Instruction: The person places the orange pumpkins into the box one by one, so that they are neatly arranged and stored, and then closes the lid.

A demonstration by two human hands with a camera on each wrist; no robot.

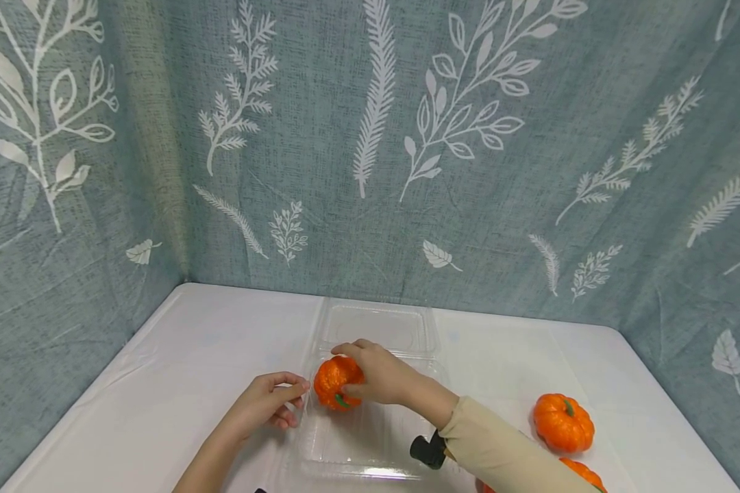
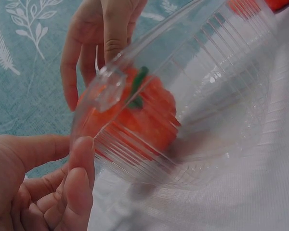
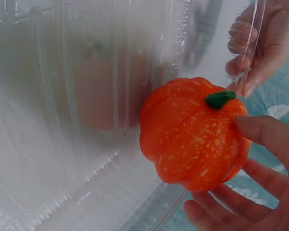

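Observation:
An orange toy pumpkin (image 1: 336,381) with a green stem is in my right hand (image 1: 379,375), its thumb and fingers spread round the sides. The pumpkin is at the left end of a clear plastic clamshell container (image 1: 370,438), inside its rim in the head view. Thumb and fingers of my left hand (image 1: 270,404) pinch the container's left edge. Through the clear ribbed wall, the left wrist view shows the pumpkin (image 2: 149,113) close behind those fingertips. Light-coloured fingers of the right hand (image 3: 265,173) show on the pumpkin's near side in the right wrist view.
The container's clear lid (image 1: 376,329) lies folded back towards the curtain (image 1: 321,137). Another orange pumpkin (image 1: 564,423) sits on the white table (image 1: 222,329) at the right, with more partly hidden by the right sleeve (image 1: 506,445). A black wrist device (image 1: 428,450) hangs over the container.

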